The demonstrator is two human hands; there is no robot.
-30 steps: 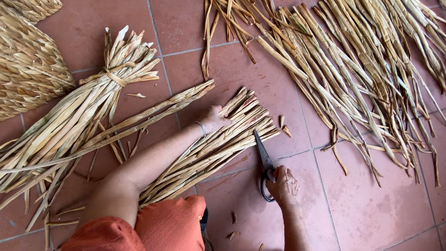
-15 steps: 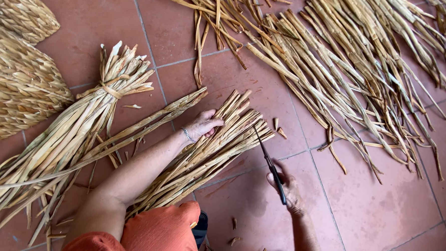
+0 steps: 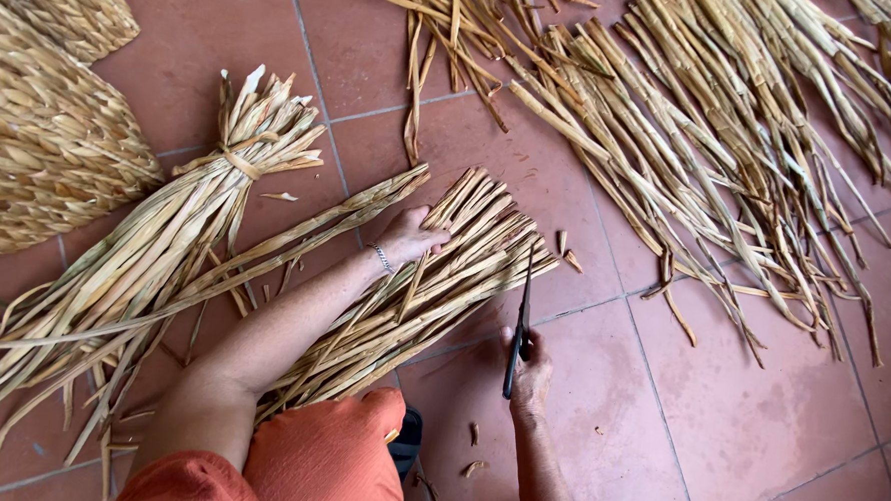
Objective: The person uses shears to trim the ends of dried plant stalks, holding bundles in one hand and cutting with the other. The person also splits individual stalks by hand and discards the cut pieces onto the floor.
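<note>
My left hand point(image 3: 409, 239) presses down on a loose bundle of dried straw strips point(image 3: 434, 280) lying on the red tiled floor, fingers spread over its upper end. A thin bracelet sits on that wrist. My right hand point(image 3: 530, 369) grips black scissors point(image 3: 518, 324) pointing up toward the bundle's cut ends; the blades look nearly shut, just beside the strip tips. My knee in orange cloth point(image 3: 326, 456) covers the bundle's lower end.
A tied bundle of straw point(image 3: 181, 239) lies to the left. A large loose heap of strips point(image 3: 711, 142) fills the upper right. Woven straw pieces point(image 3: 40, 133) sit at the upper left. Small offcuts point(image 3: 568, 254) dot the tiles.
The scissors have swung from lying sideways at the bundle's edge to pointing straight up along its tips. My left hand shifted slightly but stays pressed on the bundle.
</note>
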